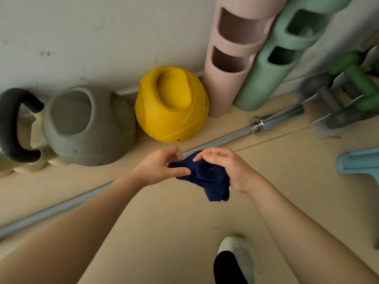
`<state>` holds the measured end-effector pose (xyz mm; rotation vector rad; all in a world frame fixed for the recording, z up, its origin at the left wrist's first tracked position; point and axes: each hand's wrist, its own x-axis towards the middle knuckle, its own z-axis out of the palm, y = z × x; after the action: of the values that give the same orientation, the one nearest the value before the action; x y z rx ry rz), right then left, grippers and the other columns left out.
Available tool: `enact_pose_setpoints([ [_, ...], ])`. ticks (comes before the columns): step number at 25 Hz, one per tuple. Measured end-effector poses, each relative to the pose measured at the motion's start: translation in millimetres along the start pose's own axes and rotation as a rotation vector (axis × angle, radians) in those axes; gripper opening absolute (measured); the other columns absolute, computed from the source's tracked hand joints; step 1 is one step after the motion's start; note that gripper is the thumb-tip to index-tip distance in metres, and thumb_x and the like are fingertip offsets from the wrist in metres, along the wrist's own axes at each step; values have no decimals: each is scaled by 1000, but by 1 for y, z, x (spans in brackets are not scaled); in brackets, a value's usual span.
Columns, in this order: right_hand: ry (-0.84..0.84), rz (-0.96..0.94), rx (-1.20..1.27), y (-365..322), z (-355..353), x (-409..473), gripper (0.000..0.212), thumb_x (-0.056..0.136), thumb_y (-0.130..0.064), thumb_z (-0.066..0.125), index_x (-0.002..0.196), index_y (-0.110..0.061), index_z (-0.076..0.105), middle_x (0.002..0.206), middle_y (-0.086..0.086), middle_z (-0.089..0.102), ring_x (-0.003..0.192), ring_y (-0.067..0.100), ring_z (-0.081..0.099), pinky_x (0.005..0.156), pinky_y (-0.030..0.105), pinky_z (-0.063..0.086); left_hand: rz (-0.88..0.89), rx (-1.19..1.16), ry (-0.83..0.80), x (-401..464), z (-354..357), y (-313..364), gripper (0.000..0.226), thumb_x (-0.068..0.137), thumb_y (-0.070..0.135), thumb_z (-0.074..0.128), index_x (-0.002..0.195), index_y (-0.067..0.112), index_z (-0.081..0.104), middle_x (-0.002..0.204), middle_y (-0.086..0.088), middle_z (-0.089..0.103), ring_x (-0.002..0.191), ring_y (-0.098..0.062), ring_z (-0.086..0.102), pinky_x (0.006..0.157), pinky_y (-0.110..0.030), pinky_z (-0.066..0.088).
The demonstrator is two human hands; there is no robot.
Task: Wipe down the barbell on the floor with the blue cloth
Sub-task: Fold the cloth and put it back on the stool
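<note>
A silver barbell (229, 138) lies on the beige floor, running from the lower left to its chrome sleeve at the upper right. A dark blue cloth (207, 177) is bunched up in the air in front of the bar's middle and hides that stretch of it. My left hand (162, 166) pinches the cloth's left edge between thumb and fingers. My right hand (225, 167) grips the cloth from the right side, and a loose corner hangs down below it. My forearms cover another stretch of the bar at the left.
Along the wall stand a grey kettlebell (86, 126), a black-handled one (12, 124), a yellow weight (172, 103), and pink (229, 58) and green (274, 56) foam rollers. Dumbbells (344, 99) sit at right, a light blue object (361, 162) lower. My shoe (240, 255) is at the bottom.
</note>
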<state>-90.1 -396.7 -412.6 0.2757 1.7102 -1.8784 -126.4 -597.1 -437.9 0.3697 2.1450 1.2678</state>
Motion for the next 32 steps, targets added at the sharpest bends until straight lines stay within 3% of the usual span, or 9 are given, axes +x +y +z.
enact_pose_setpoints([
  [3, 98, -122, -2, -10, -5, -6, 18, 86, -14, 55, 73, -18, 67, 73, -6, 66, 72, 8, 56, 64, 21, 41, 43, -93, 1, -2, -8, 22, 21, 77, 35, 70, 81, 20, 55, 72, 6, 62, 59, 3, 57, 59, -16, 47],
  [7, 28, -156, 200, -25, 7, -14, 11, 82, -12, 57, 91, -17, 60, 64, -5, 66, 59, 8, 59, 47, 17, 45, 81, -271, -114, -18, -23, 44, 27, 72, 45, 66, 73, 18, 68, 71, -4, 67, 66, -17, 61, 63, -29, 48],
  [13, 10, -294, -310, -61, 11, -11, 27, 85, 9, 53, 77, -16, 60, 78, -6, 68, 80, -1, 63, 79, 17, 49, 212, -329, -255, -35, -44, 52, 9, 67, 32, 62, 64, 25, 67, 60, 9, 65, 57, -4, 58, 56, -16, 46],
  [16, -2, -335, -388, -69, 17, -9, 22, 87, 1, 48, 79, -19, 52, 73, -3, 54, 64, -2, 50, 66, 14, 42, 185, -156, -283, -35, -51, 53, 18, 67, 39, 58, 68, 21, 61, 59, 13, 60, 56, -5, 52, 57, -16, 42],
  [21, 114, -461, -647, -78, 14, 2, 13, 78, -18, 40, 75, -29, 45, 65, -15, 47, 57, -6, 43, 61, 16, 31, 12, 387, -306, -26, -76, 39, 33, 83, 43, 60, 94, 12, 66, 93, -10, 70, 88, -27, 64, 84, -46, 51],
  [25, 192, -412, -288, -81, 4, 9, 8, 70, -12, 49, 70, -19, 53, 49, -13, 55, 48, -3, 44, 50, 13, 34, -80, 385, -302, -23, -95, 35, 62, 58, 58, 53, 94, 10, 65, 93, -16, 68, 89, -34, 62, 86, -48, 49],
  [27, 246, -342, 20, -82, -6, 11, 8, 65, -9, 49, 70, -13, 53, 48, -12, 56, 47, 2, 48, 47, 16, 36, -66, 333, -304, -15, -106, 37, 39, 55, 48, 53, 78, 17, 60, 76, -6, 62, 73, -24, 56, 78, -43, 47],
  [30, 291, -222, 190, -88, -19, 4, 10, 62, -9, 46, 71, -12, 51, 49, -8, 56, 46, 6, 51, 44, 14, 37, -56, 411, -292, -6, -118, 48, 7, 69, 31, 57, 69, 26, 51, 69, 5, 53, 71, -19, 51, 73, -37, 44],
  [32, 254, -93, 93, -102, -19, -12, 7, 64, -10, 49, 70, -12, 51, 49, -9, 56, 45, 5, 50, 42, 13, 36, -75, 361, -139, -9, -117, 63, 22, 84, 15, 61, 72, 30, 51, 71, 6, 56, 75, -22, 53, 74, -36, 44],
])
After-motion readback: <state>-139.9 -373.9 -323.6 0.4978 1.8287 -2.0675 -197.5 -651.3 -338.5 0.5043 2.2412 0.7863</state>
